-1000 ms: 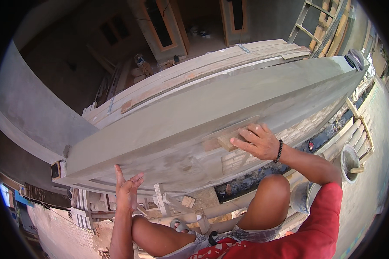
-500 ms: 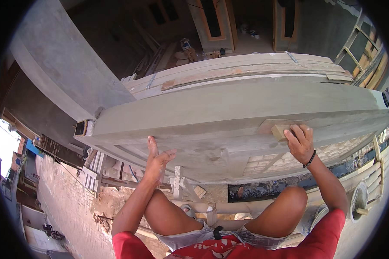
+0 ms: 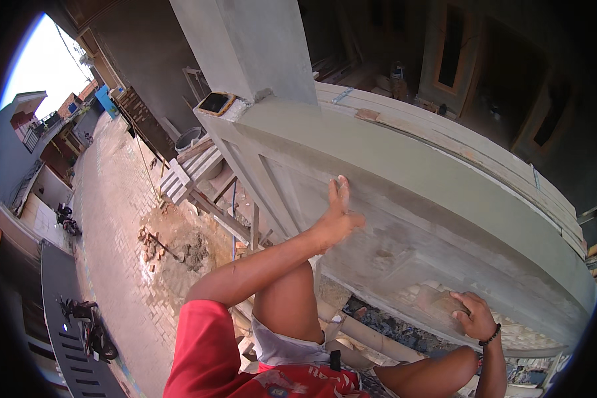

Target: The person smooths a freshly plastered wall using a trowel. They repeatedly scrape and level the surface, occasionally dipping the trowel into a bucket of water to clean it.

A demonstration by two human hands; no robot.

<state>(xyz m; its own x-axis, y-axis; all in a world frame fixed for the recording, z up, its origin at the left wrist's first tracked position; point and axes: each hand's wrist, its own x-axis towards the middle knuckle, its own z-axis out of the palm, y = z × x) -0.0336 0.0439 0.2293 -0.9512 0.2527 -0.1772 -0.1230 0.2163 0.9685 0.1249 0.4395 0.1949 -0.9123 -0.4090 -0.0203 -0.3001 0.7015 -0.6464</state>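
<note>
Both hands are at the face of a low grey wall (image 3: 378, 249), set well apart. Nothing is held in the left hand (image 3: 338, 222): its fingers are loosely spread, two pointing up toward the wall's upper edge and the thumb toward the right, and the fingertips seem to rest on the plaster, though firm contact is hard to confirm. The right hand (image 3: 474, 317) grasps a small float (image 3: 436, 300) by its block handle, fingers curled over the top; the float lies low on the face, over a paler, block-patterned patch.

The step in hand looks like smoothing or spreading the surface coat, with the left hand steadying the body or feeling the finish. A further stroke would call for the blade kept flat, even pressure and a firm wrist, since a tipped edge could score the plaster.

From a red sleeve (image 3: 202, 348), the left arm bends at the elbow and its forearm slants up and rightward across the raised knee. The right forearm stands nearly upright near the lower edge, a dark beaded bracelet (image 3: 491, 335) at the wrist, the hand angled leftward.
</note>
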